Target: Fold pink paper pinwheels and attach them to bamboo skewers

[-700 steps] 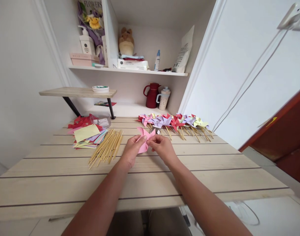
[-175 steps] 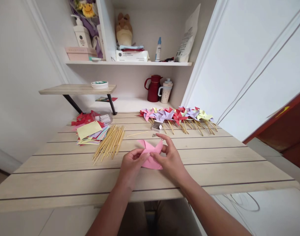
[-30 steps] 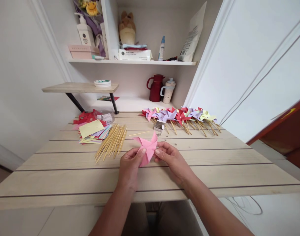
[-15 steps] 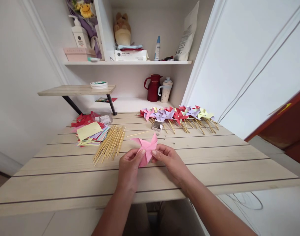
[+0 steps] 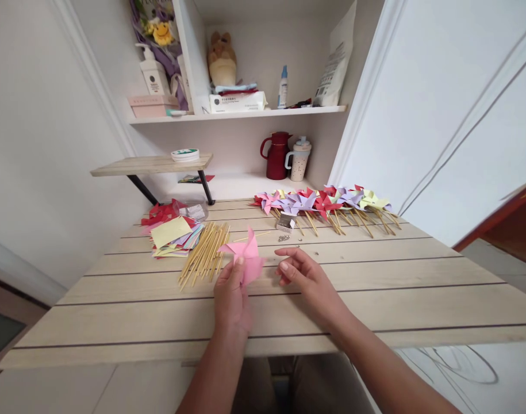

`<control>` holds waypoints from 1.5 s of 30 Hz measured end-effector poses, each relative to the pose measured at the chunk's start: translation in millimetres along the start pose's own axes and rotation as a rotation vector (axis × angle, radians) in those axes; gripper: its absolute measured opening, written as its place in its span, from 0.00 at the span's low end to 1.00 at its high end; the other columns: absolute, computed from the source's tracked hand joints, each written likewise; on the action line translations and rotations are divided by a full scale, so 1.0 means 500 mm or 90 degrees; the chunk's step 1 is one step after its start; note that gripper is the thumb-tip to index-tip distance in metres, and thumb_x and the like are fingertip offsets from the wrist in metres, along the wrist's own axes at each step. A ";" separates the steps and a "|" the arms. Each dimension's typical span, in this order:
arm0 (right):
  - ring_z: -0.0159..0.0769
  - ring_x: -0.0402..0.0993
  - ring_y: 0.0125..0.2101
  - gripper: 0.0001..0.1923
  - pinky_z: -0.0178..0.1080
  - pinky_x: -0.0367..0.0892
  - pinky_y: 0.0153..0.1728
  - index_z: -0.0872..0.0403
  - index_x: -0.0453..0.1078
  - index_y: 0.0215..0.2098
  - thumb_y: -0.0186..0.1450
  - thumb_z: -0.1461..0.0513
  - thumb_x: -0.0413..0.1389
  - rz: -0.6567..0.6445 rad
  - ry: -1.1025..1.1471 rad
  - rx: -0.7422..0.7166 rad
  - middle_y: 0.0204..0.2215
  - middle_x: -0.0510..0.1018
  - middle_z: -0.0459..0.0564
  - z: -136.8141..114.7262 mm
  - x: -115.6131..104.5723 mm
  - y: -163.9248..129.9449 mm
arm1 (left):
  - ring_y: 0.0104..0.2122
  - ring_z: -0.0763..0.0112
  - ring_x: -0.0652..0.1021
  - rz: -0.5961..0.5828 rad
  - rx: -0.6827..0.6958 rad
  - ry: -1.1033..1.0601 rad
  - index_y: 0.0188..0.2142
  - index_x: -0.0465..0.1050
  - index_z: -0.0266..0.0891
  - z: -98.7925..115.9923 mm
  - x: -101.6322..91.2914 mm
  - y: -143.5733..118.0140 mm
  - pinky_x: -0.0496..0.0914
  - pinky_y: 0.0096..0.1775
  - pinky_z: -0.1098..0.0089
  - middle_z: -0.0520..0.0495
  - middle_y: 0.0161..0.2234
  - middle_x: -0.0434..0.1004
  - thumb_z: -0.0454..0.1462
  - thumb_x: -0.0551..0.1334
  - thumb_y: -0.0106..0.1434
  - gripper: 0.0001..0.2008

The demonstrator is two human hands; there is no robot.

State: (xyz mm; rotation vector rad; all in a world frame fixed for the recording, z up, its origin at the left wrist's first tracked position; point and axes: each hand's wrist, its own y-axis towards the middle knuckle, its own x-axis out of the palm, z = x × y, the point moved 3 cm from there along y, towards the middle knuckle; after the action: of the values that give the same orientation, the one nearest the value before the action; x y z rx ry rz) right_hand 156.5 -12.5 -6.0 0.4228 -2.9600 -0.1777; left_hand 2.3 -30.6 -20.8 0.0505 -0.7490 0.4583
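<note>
My left hand (image 5: 231, 294) pinches a folded pink paper pinwheel (image 5: 245, 259) and holds it just above the wooden table (image 5: 375, 293). My right hand (image 5: 303, 276) hovers a little to the right of the pinwheel, fingers loosely curled and apart, holding nothing. A bundle of bamboo sticks (image 5: 204, 254) lies just left of the pinwheel. One loose stick (image 5: 254, 236) rests behind it. A small box of pins (image 5: 285, 223) stands farther back, with a few pins scattered on the table (image 5: 308, 251).
A row of finished pinwheels on sticks (image 5: 327, 204) lies at the back right. A stack of coloured paper squares (image 5: 172, 236) sits at the back left. A red jug (image 5: 276, 155) and a mug (image 5: 300, 159) stand on the back ledge under a small raised shelf (image 5: 153, 165).
My right hand has let go of the pink pinwheel and drawn off to the right. My left hand alone holds the pinwheel, shifted slightly left. The camera has turned a little.
</note>
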 end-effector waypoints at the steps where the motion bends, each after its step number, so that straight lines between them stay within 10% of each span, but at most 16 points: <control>1: 0.35 0.72 0.30 0.21 0.40 0.67 0.36 0.50 0.69 0.48 0.62 0.49 0.61 -0.002 -0.007 -0.006 0.30 0.75 0.45 0.002 0.002 0.001 | 0.33 0.70 0.77 0.004 0.001 0.011 0.31 0.80 0.37 -0.002 0.000 -0.003 0.70 0.41 0.69 0.48 0.31 0.81 0.41 0.73 0.50 0.11; 15: 0.36 0.74 0.29 0.25 0.39 0.66 0.35 0.49 0.65 0.54 0.67 0.44 0.53 0.012 -0.016 0.037 0.30 0.76 0.46 0.019 0.004 0.003 | 0.31 0.71 0.76 -0.030 0.011 0.051 0.32 0.79 0.37 -0.014 -0.009 -0.002 0.68 0.37 0.72 0.50 0.30 0.80 0.43 0.73 0.50 0.13; 25: 0.35 0.64 0.26 0.21 0.39 0.64 0.31 0.46 0.67 0.56 0.65 0.63 0.55 0.113 -0.420 -0.319 0.26 0.66 0.43 -0.002 0.004 -0.015 | 0.32 0.69 0.76 0.014 0.015 0.047 0.32 0.79 0.37 -0.021 -0.016 0.005 0.68 0.38 0.70 0.49 0.29 0.79 0.43 0.73 0.49 0.14; 32: 0.43 0.73 0.36 0.22 0.42 0.67 0.35 0.44 0.68 0.56 0.64 0.65 0.55 0.038 -0.610 -0.324 0.38 0.75 0.52 0.017 0.042 -0.014 | 0.30 0.73 0.75 0.014 0.020 0.032 0.30 0.79 0.37 -0.025 -0.014 0.005 0.67 0.36 0.72 0.51 0.28 0.79 0.43 0.74 0.49 0.13; 40: 0.37 0.69 0.30 0.18 0.41 0.67 0.33 0.48 0.65 0.55 0.66 0.59 0.55 0.107 -0.276 -0.227 0.33 0.71 0.47 0.006 0.007 0.000 | 0.32 0.71 0.76 -0.011 -0.002 0.032 0.32 0.80 0.37 -0.023 -0.011 0.002 0.68 0.37 0.71 0.49 0.30 0.80 0.42 0.73 0.49 0.13; 45: 0.35 0.71 0.26 0.12 0.39 0.67 0.32 0.52 0.72 0.31 0.62 0.52 0.61 0.052 -0.094 -0.062 0.25 0.73 0.45 0.007 0.000 0.013 | 0.30 0.72 0.75 -0.019 -0.005 0.050 0.30 0.80 0.37 -0.026 -0.014 0.004 0.66 0.36 0.71 0.51 0.28 0.79 0.41 0.73 0.50 0.11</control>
State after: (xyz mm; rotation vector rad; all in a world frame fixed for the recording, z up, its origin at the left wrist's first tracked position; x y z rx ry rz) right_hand 154.2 -6.0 -8.5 0.2867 -3.0899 -0.3557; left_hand 5.5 -28.9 -35.0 0.0363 -0.6728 0.4264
